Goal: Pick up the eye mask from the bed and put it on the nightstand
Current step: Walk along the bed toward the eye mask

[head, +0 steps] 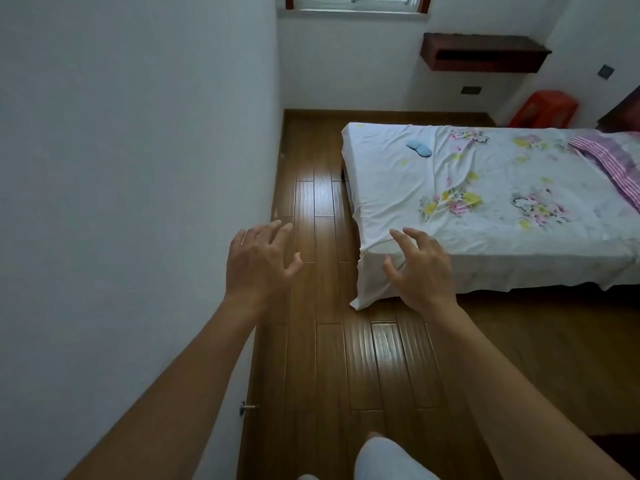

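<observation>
A big white wall [138, 168] is seen on the left side of the room. A brown wood floor [322, 358] is laid between that wall and the bed [491, 216]. The bed is covered with a white sheet [398, 202] that has pink and yellow flowers printed on it. A pink striped blanket [609, 164] is folded at the far right end of the bed. A dark wood shelf [485, 53] is fixed high on the back wall, under the window [356, 1]. A red stool [543, 109] is placed in the corner behind the bed.

Two bare arms are stretched out in front. The left hand [256, 261] is held up over the floor, near the wall, with its fingers spread wide and nothing in it. The right hand [420, 268] is held up by the near corner of the bed, also spread wide and empty. It cannot be told if the sheet is touched by it. A knee in light trousers [381, 459] is seen at the bottom.

A small metal door stop [247, 408] is fixed low on the wall.

The little blue eye mask [419, 147] is lying flat on the sheet, near the far corner of the bed, well apart from both hands.
</observation>
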A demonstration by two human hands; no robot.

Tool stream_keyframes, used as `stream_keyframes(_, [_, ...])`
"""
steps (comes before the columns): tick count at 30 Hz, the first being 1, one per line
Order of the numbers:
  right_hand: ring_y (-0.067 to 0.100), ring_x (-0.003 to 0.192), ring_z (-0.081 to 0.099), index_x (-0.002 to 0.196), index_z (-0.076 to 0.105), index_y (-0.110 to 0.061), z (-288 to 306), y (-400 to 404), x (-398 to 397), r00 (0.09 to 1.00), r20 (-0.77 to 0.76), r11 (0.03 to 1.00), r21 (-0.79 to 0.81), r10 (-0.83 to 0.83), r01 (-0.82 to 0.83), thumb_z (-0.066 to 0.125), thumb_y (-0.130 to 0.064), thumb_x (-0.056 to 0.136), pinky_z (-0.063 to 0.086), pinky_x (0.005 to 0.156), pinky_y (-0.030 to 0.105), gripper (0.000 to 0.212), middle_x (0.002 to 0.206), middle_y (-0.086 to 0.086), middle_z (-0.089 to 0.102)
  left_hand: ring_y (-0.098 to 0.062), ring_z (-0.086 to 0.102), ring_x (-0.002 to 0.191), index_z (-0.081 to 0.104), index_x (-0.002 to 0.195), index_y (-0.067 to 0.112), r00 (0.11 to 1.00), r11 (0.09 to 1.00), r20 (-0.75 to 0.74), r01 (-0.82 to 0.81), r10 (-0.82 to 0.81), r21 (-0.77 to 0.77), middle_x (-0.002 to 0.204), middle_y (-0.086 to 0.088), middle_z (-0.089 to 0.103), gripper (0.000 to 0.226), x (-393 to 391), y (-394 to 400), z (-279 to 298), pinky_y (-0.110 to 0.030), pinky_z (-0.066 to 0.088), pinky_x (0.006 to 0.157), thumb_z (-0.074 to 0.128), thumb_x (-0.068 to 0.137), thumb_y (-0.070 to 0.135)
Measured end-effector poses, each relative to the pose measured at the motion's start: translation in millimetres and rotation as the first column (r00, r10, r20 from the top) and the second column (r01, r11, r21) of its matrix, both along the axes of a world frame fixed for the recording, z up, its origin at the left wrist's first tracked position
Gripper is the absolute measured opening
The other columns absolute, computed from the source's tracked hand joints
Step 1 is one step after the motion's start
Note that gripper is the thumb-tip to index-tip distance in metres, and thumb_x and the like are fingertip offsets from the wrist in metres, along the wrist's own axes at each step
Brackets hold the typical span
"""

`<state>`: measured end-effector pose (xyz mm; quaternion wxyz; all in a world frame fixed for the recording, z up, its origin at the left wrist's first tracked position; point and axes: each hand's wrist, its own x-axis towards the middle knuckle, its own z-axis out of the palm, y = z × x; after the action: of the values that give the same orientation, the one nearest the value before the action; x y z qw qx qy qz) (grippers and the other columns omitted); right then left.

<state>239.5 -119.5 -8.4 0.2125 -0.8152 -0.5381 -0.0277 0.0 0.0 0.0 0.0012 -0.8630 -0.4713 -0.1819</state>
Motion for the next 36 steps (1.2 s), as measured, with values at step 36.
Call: stream_keyframes(36, [0.030, 0.132, 0.051, 0.137, 0.057, -0.019, -25, 422, 262, 0.997, -0.065, 0.999, -0.005, 0.039, -0.040, 0.061, -0.036, 0.090, 0.042, 0.108, 0.051, 0.051, 0.142, 0.011, 0.058, -0.029, 0.060, 0.122, 0.057, 0.134, 0.019, 0.999, 1.000, -0.037, -0.020, 0.020, 0.012, 0.134, -0.008, 0.065, 0.052, 271, 394, -3, -0.051, 0.046, 0.106, 0.058, 0.087, 0.044])
